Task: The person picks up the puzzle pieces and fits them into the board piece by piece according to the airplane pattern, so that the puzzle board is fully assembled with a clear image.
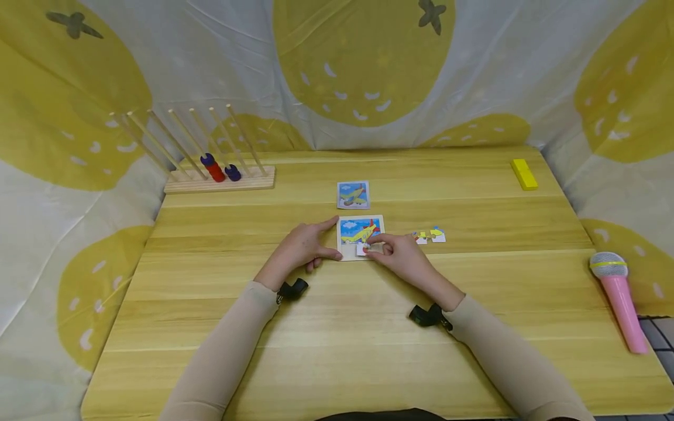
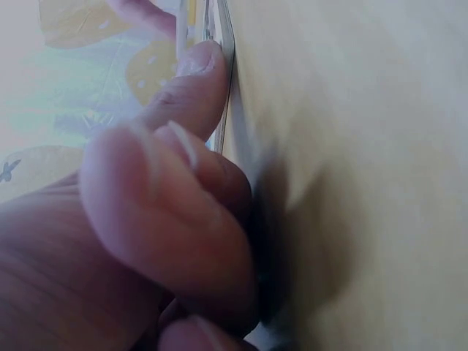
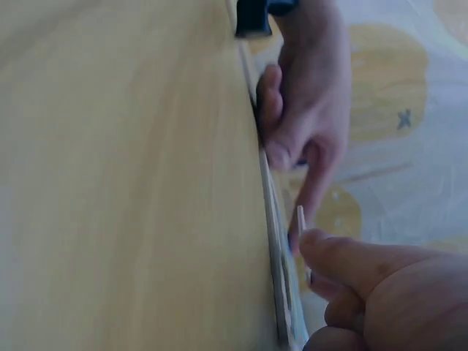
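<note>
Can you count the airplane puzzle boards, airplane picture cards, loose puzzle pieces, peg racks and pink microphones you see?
Airplane puzzle board: 1
Airplane picture card: 1
Loose puzzle pieces: 3, one pinched in the right hand
Peg rack: 1
Pink microphone: 1
Total: 7

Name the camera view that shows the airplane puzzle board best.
Head view: it shows the puzzle board from above, airplane picture visible, though the right hand covers part. Both wrist views catch it nearly edge-on, as a thin strip.
</note>
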`<state>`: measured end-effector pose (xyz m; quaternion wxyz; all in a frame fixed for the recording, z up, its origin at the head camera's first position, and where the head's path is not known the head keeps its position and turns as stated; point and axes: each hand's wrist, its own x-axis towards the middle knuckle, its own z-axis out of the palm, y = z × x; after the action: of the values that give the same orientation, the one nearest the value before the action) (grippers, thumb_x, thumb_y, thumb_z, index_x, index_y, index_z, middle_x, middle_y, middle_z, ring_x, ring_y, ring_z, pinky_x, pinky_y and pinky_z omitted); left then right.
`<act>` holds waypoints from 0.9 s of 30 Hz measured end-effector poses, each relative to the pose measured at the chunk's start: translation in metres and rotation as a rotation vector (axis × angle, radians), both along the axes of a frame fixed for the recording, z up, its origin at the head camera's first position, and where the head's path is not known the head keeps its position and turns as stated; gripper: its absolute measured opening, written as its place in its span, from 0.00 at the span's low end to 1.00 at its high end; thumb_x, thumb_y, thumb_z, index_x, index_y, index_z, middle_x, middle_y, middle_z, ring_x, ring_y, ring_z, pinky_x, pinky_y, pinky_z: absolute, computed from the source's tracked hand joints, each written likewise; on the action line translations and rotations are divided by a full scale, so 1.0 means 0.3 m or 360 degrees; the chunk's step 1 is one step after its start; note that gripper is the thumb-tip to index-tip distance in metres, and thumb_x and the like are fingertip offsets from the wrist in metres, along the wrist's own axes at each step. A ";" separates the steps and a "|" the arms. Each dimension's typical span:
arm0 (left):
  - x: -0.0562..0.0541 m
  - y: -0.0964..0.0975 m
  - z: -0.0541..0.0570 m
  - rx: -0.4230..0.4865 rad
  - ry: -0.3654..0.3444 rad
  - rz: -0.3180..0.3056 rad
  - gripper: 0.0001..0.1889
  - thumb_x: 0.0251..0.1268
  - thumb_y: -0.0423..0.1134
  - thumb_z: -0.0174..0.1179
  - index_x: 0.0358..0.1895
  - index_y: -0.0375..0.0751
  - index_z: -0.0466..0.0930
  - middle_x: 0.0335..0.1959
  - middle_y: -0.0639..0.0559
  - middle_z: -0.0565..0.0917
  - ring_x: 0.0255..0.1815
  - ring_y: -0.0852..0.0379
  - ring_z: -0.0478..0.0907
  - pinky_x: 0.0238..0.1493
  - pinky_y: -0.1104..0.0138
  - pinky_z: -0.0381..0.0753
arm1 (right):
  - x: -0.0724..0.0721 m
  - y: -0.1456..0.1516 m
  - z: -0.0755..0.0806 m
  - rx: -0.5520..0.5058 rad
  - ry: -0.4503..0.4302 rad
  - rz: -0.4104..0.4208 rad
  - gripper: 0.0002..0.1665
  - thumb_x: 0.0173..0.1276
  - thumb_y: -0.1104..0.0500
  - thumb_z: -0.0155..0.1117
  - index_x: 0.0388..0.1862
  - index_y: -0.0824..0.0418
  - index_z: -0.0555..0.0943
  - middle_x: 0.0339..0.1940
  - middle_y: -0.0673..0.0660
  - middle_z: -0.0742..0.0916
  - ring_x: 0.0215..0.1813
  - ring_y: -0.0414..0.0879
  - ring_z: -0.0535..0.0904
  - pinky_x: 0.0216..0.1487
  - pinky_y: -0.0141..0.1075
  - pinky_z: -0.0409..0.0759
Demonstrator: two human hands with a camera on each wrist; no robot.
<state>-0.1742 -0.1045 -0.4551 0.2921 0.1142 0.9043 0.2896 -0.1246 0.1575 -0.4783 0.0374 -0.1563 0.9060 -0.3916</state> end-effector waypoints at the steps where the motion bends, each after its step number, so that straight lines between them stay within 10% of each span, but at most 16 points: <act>1: 0.001 -0.001 -0.001 0.0004 0.0002 0.0001 0.53 0.59 0.57 0.77 0.86 0.67 0.55 0.12 0.50 0.82 0.11 0.54 0.79 0.21 0.61 0.84 | 0.001 -0.019 -0.001 0.0025 0.0020 0.0029 0.16 0.70 0.49 0.77 0.51 0.56 0.92 0.14 0.43 0.69 0.19 0.36 0.62 0.27 0.31 0.64; 27: 0.003 -0.003 0.004 0.0027 0.0012 -0.0010 0.53 0.60 0.57 0.77 0.86 0.66 0.55 0.12 0.50 0.82 0.10 0.54 0.79 0.22 0.62 0.84 | -0.001 -0.146 0.007 0.0307 0.0119 0.0100 0.16 0.76 0.52 0.70 0.59 0.53 0.90 0.11 0.44 0.69 0.16 0.37 0.61 0.21 0.29 0.57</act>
<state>-0.1734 -0.1055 -0.4539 0.2885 0.1205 0.9026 0.2958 -0.1250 0.1137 -0.4761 0.0305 -0.1947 0.9349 -0.2952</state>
